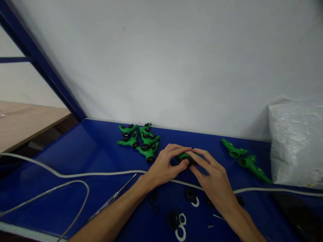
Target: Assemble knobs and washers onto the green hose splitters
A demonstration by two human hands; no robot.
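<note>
A green hose splitter (183, 156) with a dark fitting on its end is held between my two hands. My left hand (168, 164) grips it from the left, thumb pressed near the dark end. From the right, the bent fingers of my right hand (212, 173) close over it. My fingers hide most of the splitter. Below my hands lie a black ring (190, 194), a white washer (195, 202), more white washers (180, 233) and a round black part (173, 220). Small dark rings (156, 209) sit by my left forearm.
Several green splitters with black valves (148, 153) are grouped at the back left. Two green splitter bodies (249, 164) lie at the right, near a plastic bag (296, 144). A screwdriver (116, 195) and white cables (101, 174) lie across the blue table (83, 151).
</note>
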